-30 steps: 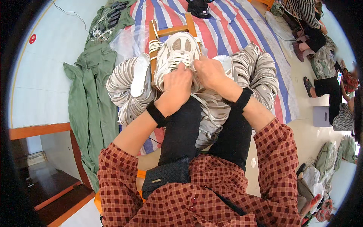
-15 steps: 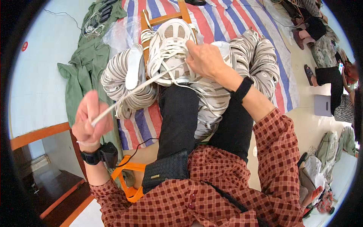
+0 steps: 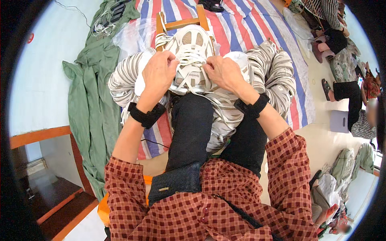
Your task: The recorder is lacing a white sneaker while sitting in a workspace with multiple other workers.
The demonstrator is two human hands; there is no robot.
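Note:
A white and beige sneaker [image 3: 194, 37] rests toe-away on a wooden stool [image 3: 181, 23] in front of my knees. Its white laces [image 3: 190, 56] criss-cross the front, and a loose length hangs over the tongue. My left hand [image 3: 160, 73] is closed at the shoe's left edge, fingertips pinched together by the eyelets. On the opposite edge my right hand [image 3: 225, 72] is pinched too, its fingertips against the lacing. What lies between the fingertips of either hand is too small to make out.
Long stacks of similar beige-white shoe pieces lie left [image 3: 124, 78] and right [image 3: 279, 76] of the sneaker. A striped sheet [image 3: 237, 24] covers the floor beneath. Green cloth [image 3: 94, 92] lies to the left, near a wooden-framed cabinet [image 3: 44, 136]. Other people sit at far right beside a grey box [image 3: 339, 121].
My left hand has come from the lower left, where it held a lace taut, up to the sneaker's left edge. My right hand stays at the right edge, slightly lower.

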